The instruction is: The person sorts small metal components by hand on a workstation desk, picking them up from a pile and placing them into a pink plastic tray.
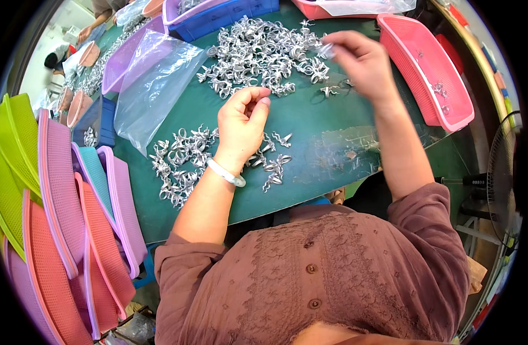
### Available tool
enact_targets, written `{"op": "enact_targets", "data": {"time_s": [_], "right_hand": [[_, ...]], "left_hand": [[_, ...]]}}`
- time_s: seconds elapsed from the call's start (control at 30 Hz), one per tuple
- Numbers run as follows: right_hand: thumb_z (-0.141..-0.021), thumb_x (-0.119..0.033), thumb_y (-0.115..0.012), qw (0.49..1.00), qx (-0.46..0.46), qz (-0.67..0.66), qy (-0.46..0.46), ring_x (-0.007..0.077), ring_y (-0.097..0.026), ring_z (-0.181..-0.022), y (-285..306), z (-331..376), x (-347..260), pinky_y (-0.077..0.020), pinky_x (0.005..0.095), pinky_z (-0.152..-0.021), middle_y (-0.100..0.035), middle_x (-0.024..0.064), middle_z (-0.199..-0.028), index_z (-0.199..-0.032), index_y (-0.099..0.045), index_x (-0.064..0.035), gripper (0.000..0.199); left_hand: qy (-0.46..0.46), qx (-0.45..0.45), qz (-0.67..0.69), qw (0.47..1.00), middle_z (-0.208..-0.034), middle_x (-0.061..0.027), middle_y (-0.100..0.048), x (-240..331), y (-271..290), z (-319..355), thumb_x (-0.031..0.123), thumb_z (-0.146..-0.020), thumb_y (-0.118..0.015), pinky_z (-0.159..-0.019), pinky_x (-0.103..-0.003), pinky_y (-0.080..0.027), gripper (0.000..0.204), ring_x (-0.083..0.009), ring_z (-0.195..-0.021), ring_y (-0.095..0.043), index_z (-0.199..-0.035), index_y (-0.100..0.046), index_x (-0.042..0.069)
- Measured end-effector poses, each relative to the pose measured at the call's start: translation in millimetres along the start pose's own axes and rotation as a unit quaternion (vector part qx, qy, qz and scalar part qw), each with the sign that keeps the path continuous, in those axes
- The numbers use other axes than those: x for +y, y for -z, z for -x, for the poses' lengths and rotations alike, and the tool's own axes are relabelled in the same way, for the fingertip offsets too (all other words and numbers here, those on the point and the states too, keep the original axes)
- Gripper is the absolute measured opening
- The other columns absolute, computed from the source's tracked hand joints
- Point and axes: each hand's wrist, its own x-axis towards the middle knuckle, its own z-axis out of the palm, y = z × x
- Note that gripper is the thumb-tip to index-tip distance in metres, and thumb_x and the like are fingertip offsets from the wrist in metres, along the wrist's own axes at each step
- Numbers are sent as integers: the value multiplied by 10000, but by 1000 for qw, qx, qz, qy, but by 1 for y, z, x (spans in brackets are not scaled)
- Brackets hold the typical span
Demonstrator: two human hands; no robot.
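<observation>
A large heap of silvery metal rings with wavy arms (252, 54) lies on the green tabletop (310, 132). My right hand (364, 66), smeared by motion, is at the heap's right edge, its thumb and fingers pinching a blurred silvery ring (326, 50). In front of the heap is my left hand (242, 122), fingers curled and thumb against them. What those fingers hold, if anything, is hidden. A smaller pile of rings (180, 161) spreads left of my left wrist, and several loose rings (275, 167) lie to its right.
A pink basket (404, 69) with a few rings stands at right. A clear plastic bag (160, 80) lies by a purple basket (117, 66) and a blue bin (223, 20). Stacked coloured baskets (62, 184) crowd the left; a fan (502, 178) stands right. Another person's arm (91, 26) shows far left.
</observation>
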Motion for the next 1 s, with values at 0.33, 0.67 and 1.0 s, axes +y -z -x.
{"op": "enact_targets", "data": {"time_s": [0.33, 0.67, 1.0], "right_hand": [[-778, -93, -488, 764, 128, 632, -38, 291, -581, -888, 171, -7, -6, -445, 355, -798, -612, 131, -939, -1002, -604, -76, 253], [-740, -190, -608, 927, -184, 318, -70, 295, -593, -758, 22, 37, 0, -470, 366, -678, -611, 152, -802, -904, -615, -25, 232], [-763, -107, -549, 921, -214, 300, -126, 254, -587, -656, -6, 34, 0, -463, 341, -616, -610, 125, -737, -869, -578, -14, 144]], "left_hand": [[-3, -27, -12, 1000, -761, 12, -560, 4, -2, 2, 40, -815, -547, -618, -185, -425, 129, -50, -672, -520, -930, -591, 2], [11, -27, -14, 999, -783, -26, -576, 0, -3, 2, 66, -785, -578, -578, -191, -435, 126, -54, -628, -519, -884, -613, -2], [17, -58, -45, 997, -732, 22, -564, 4, -3, 5, 66, -809, -561, -596, -185, -418, 127, -42, -647, -505, -915, -601, 8]]}}
